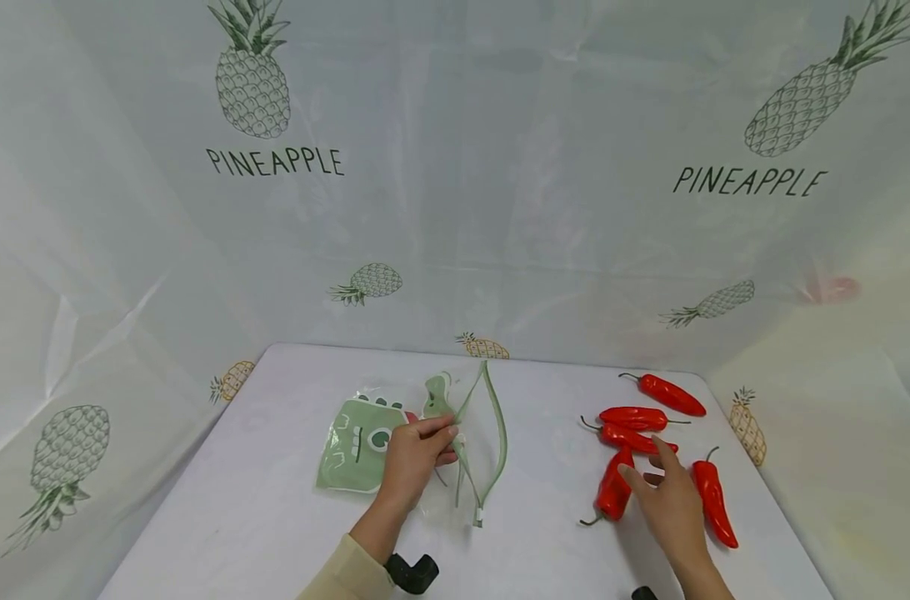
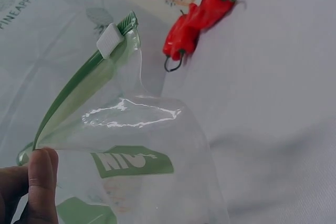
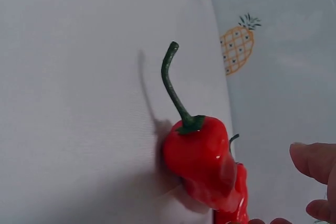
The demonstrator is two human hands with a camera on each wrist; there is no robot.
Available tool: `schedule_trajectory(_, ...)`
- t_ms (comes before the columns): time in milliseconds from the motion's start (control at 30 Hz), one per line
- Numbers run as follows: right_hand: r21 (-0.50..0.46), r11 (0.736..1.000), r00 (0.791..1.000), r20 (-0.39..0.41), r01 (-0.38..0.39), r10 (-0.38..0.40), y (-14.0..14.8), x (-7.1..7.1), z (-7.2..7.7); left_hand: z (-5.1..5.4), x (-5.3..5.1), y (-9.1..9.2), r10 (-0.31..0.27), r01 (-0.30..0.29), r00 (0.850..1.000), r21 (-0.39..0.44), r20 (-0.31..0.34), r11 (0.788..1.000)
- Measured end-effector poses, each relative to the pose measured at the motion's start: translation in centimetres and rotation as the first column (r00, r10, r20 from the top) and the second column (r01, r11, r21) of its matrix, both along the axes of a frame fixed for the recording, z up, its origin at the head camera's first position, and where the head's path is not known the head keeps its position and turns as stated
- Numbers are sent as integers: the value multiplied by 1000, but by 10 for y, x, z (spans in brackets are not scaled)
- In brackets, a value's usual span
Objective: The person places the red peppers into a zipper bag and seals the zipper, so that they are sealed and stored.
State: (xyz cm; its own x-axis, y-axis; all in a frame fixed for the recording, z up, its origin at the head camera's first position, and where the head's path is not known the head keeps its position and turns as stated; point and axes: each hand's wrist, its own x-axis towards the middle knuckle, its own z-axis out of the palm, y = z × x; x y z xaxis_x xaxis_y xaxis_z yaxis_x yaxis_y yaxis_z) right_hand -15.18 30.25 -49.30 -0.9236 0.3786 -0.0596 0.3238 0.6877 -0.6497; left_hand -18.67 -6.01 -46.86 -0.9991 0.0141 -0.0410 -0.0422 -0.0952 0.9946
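My left hand [image 1: 417, 457] pinches the edge of a clear zip bag [image 2: 157, 129] with a green zip strip [image 1: 502, 417] and a white slider [image 2: 109, 40]. The bag's mouth stands partly apart. Over the red chili peppers on the right side of the table hovers my right hand [image 1: 672, 504], its thumb and fingers spread. A pepper [image 1: 614, 487] lies just left of that thumb, and another pepper [image 1: 635, 437] runs behind the fingers. In the right wrist view, the thumb [image 3: 315, 162] is apart from the nearest pepper [image 3: 199, 150].
A flat green pack [image 1: 353, 450] with a one-eyed cartoon face lies left of the zip bag. More peppers lie at the back right [image 1: 672, 394] and right edge [image 1: 713, 504]. A white table [image 1: 230, 517] is backed by a pineapple-print curtain [image 1: 500, 208].
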Motion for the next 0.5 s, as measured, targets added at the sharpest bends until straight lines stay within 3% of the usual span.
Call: schedule_trajectory(500,-14,999,991,127,-38,40,-2,-3,-21,-2,4,-5,33,-33,999,-7,6,999)
